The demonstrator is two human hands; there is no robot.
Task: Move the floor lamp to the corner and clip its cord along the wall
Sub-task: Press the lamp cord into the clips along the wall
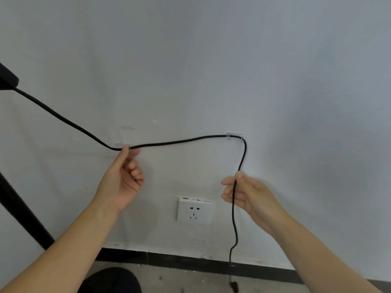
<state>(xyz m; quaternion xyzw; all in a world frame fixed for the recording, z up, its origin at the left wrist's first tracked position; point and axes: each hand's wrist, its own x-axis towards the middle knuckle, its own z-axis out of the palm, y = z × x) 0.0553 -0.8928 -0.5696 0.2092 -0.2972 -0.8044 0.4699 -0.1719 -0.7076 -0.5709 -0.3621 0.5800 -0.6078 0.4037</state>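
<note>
A black cord (177, 142) runs from the floor lamp's dark part (7, 80) at the left edge down to the white wall. A clear clip (231, 136) holds it at the right, where it bends and hangs down to the floor. My left hand (124, 176) pinches the cord with thumb and forefinger at a second clear clip (122, 145). My right hand (247, 193) grips the hanging stretch below the right clip. The lamp's black pole (23, 210) slants along the left edge. The cord's end (233, 286) lies on the floor.
A white wall socket (194, 211) sits between my hands, low on the wall. A black skirting strip (190, 262) runs along the wall's foot above a grey concrete floor. A dark rounded shape (114, 280) shows at the bottom edge. Old adhesive marks (127, 129) dot the wall.
</note>
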